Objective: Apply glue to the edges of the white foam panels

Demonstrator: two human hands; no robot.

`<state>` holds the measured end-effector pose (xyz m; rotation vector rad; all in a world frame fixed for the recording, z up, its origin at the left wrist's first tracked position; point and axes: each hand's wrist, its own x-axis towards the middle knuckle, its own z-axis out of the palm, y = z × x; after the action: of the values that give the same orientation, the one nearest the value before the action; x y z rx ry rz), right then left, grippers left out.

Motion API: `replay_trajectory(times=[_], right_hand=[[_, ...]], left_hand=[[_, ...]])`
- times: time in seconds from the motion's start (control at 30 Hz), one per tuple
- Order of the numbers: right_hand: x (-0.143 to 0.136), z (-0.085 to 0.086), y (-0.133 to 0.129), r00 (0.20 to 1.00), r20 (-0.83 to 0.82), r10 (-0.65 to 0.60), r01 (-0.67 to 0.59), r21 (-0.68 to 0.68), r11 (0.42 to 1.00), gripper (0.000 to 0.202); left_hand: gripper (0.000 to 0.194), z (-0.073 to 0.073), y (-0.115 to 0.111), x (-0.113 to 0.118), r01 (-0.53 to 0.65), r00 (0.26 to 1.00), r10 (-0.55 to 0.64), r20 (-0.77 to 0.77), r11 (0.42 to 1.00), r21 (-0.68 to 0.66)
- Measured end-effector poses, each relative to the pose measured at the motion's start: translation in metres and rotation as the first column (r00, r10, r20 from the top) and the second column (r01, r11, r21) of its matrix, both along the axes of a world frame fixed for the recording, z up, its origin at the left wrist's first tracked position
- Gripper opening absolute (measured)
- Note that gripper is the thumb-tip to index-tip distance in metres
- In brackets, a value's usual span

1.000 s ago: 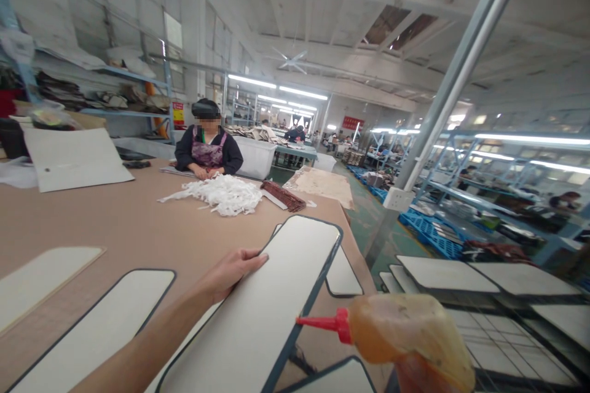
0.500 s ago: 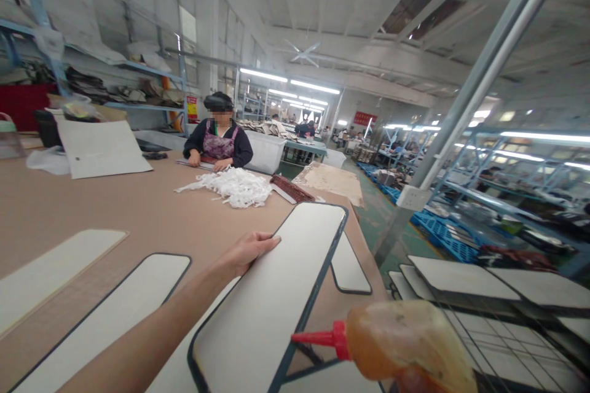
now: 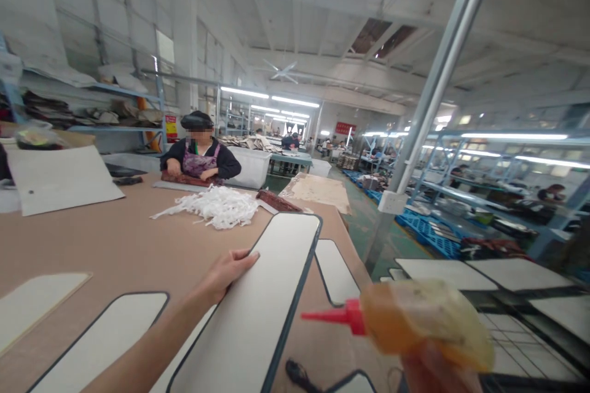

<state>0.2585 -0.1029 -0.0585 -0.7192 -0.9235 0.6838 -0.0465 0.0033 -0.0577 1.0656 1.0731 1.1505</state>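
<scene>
Clamping left hand [image 3: 233, 270] on panel [image 3: 260, 288], right hand [image 3: 433, 362] on bottle [image 3: 424, 316], you've drawn the nozzle [image 3: 327, 315] off the edge [image 3: 297, 295], apparently pausing application.

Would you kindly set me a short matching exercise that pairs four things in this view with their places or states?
Things:
1. Left hand
2. Bottle
3. Heap of white strips
4. Fan

Places or states:
A. Lying on the brown tabletop, in front of a co-worker
B. Up near the ceiling
C. Gripping the edge of a dark-edged panel
D. Held in the right hand, its red nozzle pointing left

Right pairs: 1-C; 2-D; 3-A; 4-B
</scene>
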Motion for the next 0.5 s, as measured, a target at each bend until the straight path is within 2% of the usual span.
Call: replay_trajectory(times=[0.13,0.23,0.37,0.5], right_hand=[[0.012,0.032,0.025,0.986,-0.167,0.017,-0.002,0.090,0.996,0.037],[0.013,0.041,0.037,0.983,-0.180,0.025,0.001,0.147,0.989,0.041],[0.020,0.031,0.044,0.979,-0.202,0.040,-0.017,0.118,0.993,0.047],[0.020,0.015,0.038,0.982,-0.113,0.150,-0.139,0.096,0.986,0.047]], left_hand=[[0.049,0.004,-0.014,0.006,0.062,0.997,-0.062,-0.034,0.998,-0.001],[0.050,0.007,-0.021,0.011,0.102,0.994,-0.102,-0.024,0.995,-0.019],[0.050,0.012,-0.024,0.015,0.126,0.992,-0.126,0.005,0.992,-0.028],[0.050,0.013,-0.022,0.016,0.108,0.993,-0.106,0.047,0.993,-0.039]])
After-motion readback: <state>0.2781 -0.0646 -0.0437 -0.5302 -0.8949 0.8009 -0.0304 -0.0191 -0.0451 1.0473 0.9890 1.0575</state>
